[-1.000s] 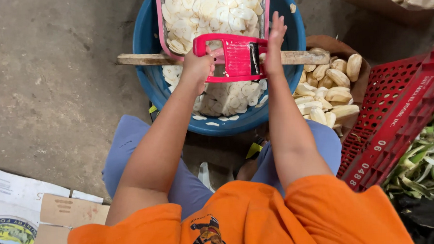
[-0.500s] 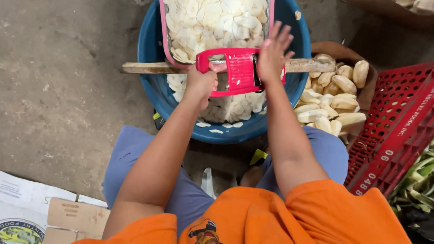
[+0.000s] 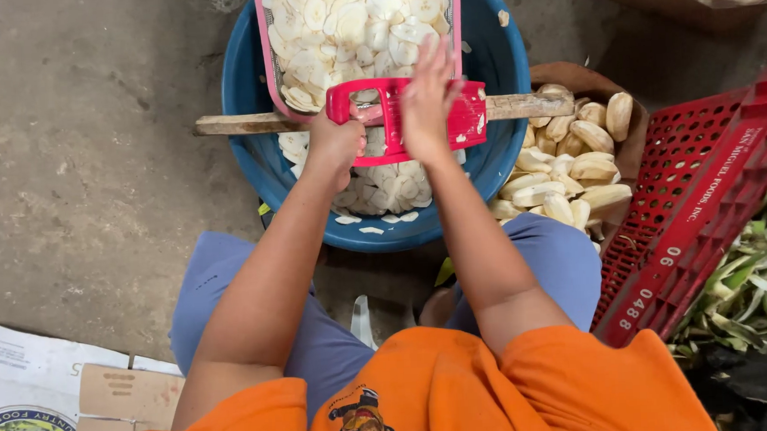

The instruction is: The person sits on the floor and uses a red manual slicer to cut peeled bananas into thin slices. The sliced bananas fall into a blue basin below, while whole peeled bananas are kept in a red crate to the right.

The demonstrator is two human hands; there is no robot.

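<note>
Gripping red slicer [image 3: 397,120] w/ left hand [image 3: 336,144] | right hand [image 3: 426,97] flat | red crate [image 3: 702,202] rt

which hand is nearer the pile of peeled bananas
Right. The right hand lies flat on the red slicer, on the side toward the peeled bananas; the left hand grips the slicer's far side.

Red plastic crate [image 3: 703,219] (tilted), green peels [image 3: 749,286] beside it; flattened cardboard [image 3: 55,402], concrete floor [image 3: 79,160]

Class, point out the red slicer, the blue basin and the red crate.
red slicer [image 3: 470,117], head view, its right end.
blue basin [image 3: 489,56], head view, bare inner wall at right.
red crate [image 3: 693,193], head view, its slatted side.
</note>
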